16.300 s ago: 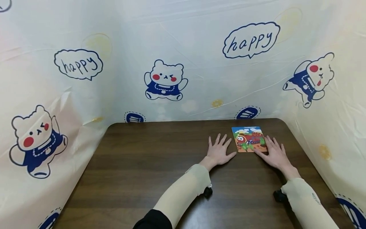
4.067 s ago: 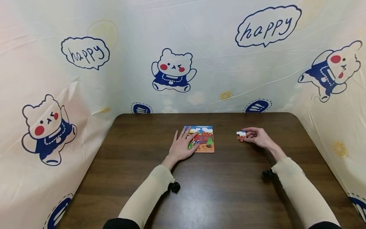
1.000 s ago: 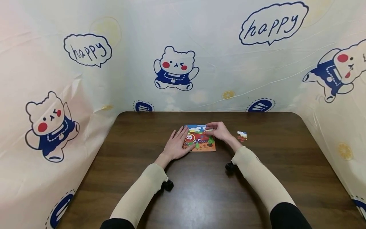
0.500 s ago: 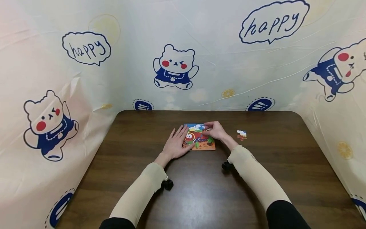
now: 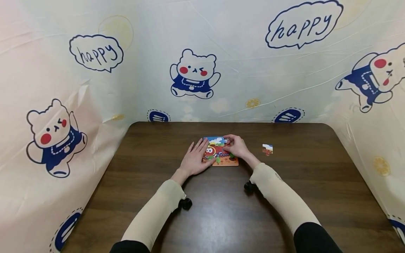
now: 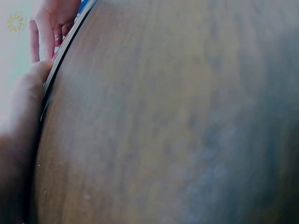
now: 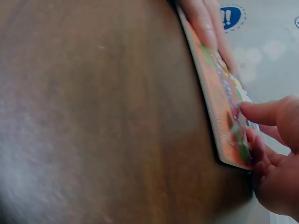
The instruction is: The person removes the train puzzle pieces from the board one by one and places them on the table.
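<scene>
A small jigsaw puzzle (image 5: 226, 162), printed with a red cartoon train under a cloudy sky, lies near the table's far edge. My left hand (image 5: 194, 160) rests on its left side with fingers spread. At the upper right corner, my right hand (image 5: 239, 147) pinches a puzzle piece between thumb and fingers; the fingers mostly hide this piece. In the right wrist view the puzzle (image 7: 216, 112) is seen edge-on, with the right thumb (image 7: 264, 112) over its surface. A loose puzzle piece (image 5: 267, 149) with blue, white and red print lies to the right of the puzzle.
The brown wooden table (image 5: 202, 211) reaches toward me on all sides of the puzzle. A pale printed curtain (image 5: 237, 70) with bears and "happy" bubbles stands behind and beside it.
Earlier the puzzle lay farther right and was moved left. The right hand set down the loose piece, then went to the puzzle's upper right corner. Lately its fingers shifted slightly left.
</scene>
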Demonstrator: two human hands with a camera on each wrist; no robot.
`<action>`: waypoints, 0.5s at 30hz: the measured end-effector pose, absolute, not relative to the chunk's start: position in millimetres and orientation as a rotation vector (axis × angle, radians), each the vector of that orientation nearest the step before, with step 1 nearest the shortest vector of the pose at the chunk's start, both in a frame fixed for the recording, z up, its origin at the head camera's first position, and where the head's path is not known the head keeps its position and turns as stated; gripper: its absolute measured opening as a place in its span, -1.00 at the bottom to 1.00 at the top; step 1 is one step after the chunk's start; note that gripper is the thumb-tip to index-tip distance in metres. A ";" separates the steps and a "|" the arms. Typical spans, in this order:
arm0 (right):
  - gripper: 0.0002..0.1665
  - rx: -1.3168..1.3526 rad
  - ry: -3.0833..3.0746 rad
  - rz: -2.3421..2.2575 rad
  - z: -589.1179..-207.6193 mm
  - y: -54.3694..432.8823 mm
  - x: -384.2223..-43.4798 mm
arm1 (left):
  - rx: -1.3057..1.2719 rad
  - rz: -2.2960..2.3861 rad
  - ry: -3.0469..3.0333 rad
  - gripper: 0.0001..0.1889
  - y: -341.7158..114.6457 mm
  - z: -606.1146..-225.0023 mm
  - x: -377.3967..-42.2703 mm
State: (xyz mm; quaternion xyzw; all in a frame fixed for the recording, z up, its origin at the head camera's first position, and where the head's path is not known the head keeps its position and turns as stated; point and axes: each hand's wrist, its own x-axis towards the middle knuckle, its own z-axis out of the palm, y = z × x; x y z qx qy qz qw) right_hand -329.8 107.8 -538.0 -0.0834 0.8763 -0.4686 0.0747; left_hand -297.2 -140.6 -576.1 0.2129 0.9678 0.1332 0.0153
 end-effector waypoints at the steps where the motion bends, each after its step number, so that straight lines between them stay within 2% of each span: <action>1: -0.43 -0.247 2.649 -1.406 -539.6 106.9 -329.3 | 0.663 0.414 3.010 0.03 -140.3 -576.0 -296.9; 15: -0.41 -0.305 2.735 -1.445 -550.0 104.2 -327.2 | 0.651 0.372 3.009 0.05 -139.9 -575.4 -297.9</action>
